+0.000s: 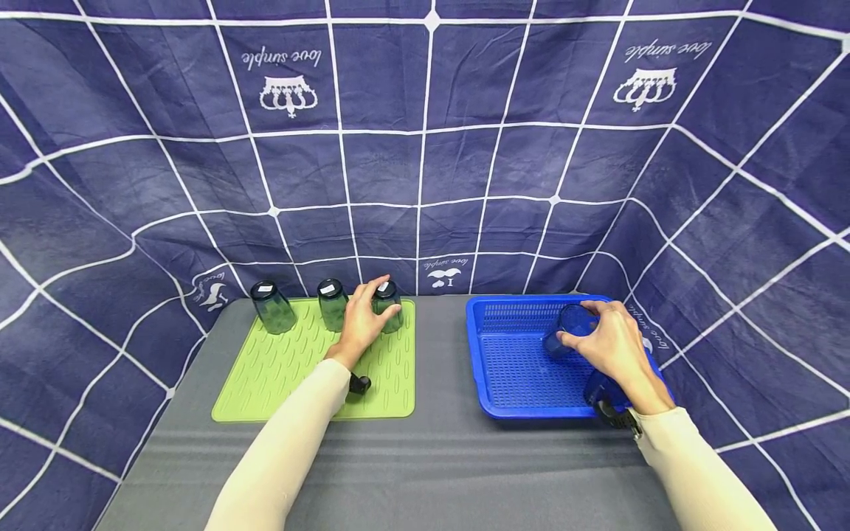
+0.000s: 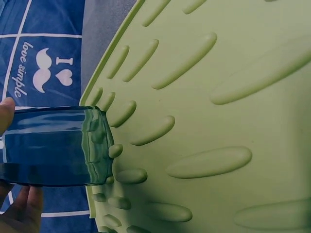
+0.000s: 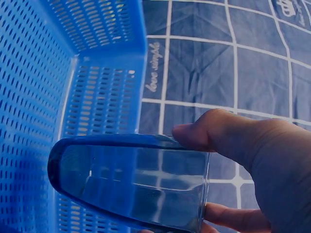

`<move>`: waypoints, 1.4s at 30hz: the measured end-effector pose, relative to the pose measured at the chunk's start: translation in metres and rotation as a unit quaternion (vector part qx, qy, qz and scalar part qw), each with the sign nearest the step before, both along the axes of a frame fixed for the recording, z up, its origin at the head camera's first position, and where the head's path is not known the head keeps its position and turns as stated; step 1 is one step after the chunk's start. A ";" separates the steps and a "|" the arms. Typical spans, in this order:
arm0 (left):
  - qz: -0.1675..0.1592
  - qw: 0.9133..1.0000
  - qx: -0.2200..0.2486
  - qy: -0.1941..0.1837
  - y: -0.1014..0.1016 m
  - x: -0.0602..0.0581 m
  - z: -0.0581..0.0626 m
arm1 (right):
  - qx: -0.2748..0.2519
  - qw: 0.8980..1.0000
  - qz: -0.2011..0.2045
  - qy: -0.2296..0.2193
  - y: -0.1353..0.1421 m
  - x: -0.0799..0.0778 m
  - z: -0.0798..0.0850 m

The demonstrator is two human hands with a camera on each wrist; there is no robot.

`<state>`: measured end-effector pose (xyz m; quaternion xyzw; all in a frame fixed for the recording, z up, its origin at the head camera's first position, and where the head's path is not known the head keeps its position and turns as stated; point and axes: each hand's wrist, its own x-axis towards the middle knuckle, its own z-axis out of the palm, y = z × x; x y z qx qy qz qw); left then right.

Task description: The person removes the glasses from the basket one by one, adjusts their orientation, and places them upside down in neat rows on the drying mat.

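My left hand (image 1: 361,322) grips a blue drinking glass (image 2: 53,145) near its base, with thumb and fingers on opposite sides. That glass stands upside down, rim on the green drying mat (image 1: 265,383). Two more upturned glasses stand on the mat: one at its far left corner (image 1: 275,308) and another beside my left hand (image 1: 332,304). On the right, my right hand (image 1: 616,343) holds another blue glass (image 3: 131,179) close to its rim, mouth upward, inside the blue basket (image 1: 518,414). One more dark blue glass (image 1: 598,386) is in the basket, partly hidden under my right wrist.
A grey tabletop (image 1: 441,369) separates the mat from the basket. Behind and at the sides hangs a dark blue cloth (image 1: 385,169) with white grid lines. Perforated walls rise around the basket.
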<state>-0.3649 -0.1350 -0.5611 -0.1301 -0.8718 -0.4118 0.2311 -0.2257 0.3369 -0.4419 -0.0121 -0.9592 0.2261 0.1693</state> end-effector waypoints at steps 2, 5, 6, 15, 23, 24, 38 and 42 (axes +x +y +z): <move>0.003 1.000 -0.008 -0.020 0.003 0.006 0.008 | -0.007 1.000 0.002 0.009 -0.002 0.002 0.002; 0.008 0.999 -0.016 -0.044 0.005 0.009 0.015 | -0.017 1.000 0.005 0.019 -0.006 0.006 0.006; 0.010 0.999 -0.018 -0.050 0.005 0.010 0.016 | -0.020 1.000 0.006 0.022 -0.007 0.007 0.008; 0.007 0.996 -0.022 -0.085 0.005 0.011 0.021 | -0.039 0.998 0.022 0.043 -0.018 0.018 0.020; 0.012 0.995 -0.032 -0.093 0.006 0.013 0.025 | -0.066 0.997 0.021 0.039 -0.029 0.027 0.027; 0.012 0.995 -0.035 -0.094 0.006 0.013 0.025 | -0.068 0.997 0.021 0.039 -0.030 0.029 0.028; 0.009 0.996 -0.034 -0.083 0.007 0.019 0.038 | -0.109 0.992 0.037 0.049 -0.047 0.040 0.041; 0.007 0.997 -0.034 -0.072 0.008 0.020 0.043 | -0.120 0.991 0.042 0.045 -0.052 0.041 0.041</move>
